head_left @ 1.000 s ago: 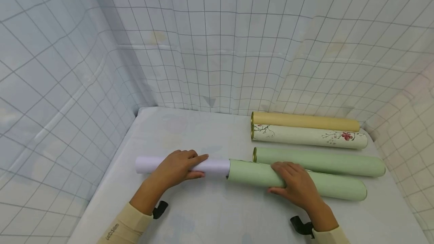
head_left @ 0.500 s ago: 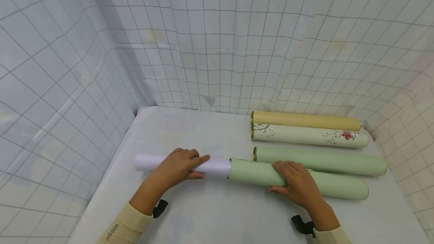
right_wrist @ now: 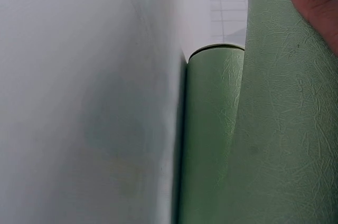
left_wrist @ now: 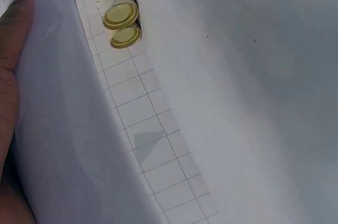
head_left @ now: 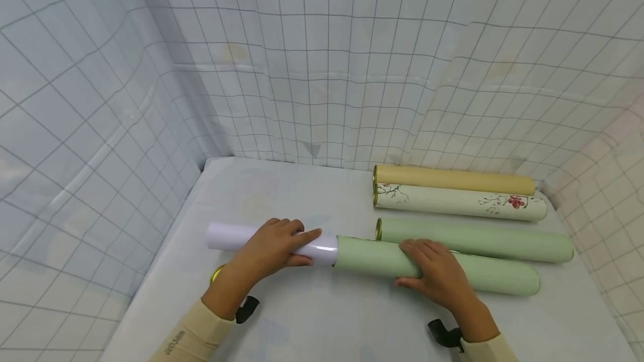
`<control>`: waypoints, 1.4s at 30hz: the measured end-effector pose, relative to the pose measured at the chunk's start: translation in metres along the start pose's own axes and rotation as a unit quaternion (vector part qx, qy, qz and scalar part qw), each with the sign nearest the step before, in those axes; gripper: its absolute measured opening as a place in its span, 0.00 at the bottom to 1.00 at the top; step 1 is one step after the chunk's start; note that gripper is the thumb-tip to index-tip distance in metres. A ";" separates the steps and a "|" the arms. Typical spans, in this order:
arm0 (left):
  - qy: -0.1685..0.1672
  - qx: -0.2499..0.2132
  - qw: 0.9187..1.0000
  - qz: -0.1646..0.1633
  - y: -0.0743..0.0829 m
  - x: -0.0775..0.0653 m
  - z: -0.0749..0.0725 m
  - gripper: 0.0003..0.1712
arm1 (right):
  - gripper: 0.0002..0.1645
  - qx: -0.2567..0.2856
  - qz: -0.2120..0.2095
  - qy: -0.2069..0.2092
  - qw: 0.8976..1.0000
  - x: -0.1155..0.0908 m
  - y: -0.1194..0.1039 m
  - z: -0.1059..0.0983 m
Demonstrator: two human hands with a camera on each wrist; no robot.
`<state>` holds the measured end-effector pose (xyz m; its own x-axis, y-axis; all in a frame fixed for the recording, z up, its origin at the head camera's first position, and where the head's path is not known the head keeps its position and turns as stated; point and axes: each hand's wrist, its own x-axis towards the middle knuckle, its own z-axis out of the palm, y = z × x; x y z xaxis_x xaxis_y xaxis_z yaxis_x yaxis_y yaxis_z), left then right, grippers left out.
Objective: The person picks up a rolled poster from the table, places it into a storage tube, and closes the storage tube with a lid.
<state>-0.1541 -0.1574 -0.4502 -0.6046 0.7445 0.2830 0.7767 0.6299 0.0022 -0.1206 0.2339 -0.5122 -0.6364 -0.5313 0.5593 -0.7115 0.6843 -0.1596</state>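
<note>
In the head view my left hand [head_left: 276,247] grips a pale lavender paper roll [head_left: 228,236], thumb on the near side and fingers over the top. The roll's right end sits inside the open end of a light green tube [head_left: 372,256]. Over the middle of that tube lies my right hand [head_left: 435,270], holding it with thumb and fingers. Up close in the left wrist view, the roll [left_wrist: 68,108] runs up to a green rim at the top left corner. A textured green tube [right_wrist: 285,108] and my right thumb fill the right side of the right wrist view.
Just behind the held tube lies a second green tube [head_left: 478,239]. Farther back are a white tube with painted blossoms [head_left: 448,203] and a tan tube [head_left: 453,179], side by side. A gold lid [head_left: 216,274] shows beside my left wrist. Grid-patterned cloth [head_left: 322,71] walls the table.
My left hand and the roll have shifted right, and less of the roll shows outside the tube. The held tube and my right hand have moved slightly left. The gold lid has come into view.
</note>
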 end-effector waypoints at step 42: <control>0.072 -0.043 0.990 -0.115 -0.036 -0.041 -0.015 0.36 | 0.47 -0.008 -0.004 0.026 1.000 0.000 0.003 -0.004</control>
<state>-0.1546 -0.2145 -0.4475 -0.7403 0.5405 0.3998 0.6376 0.7530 0.1627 -0.1212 0.2376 -0.5095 -0.6138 -0.5097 0.6028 -0.7111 0.6886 -0.1418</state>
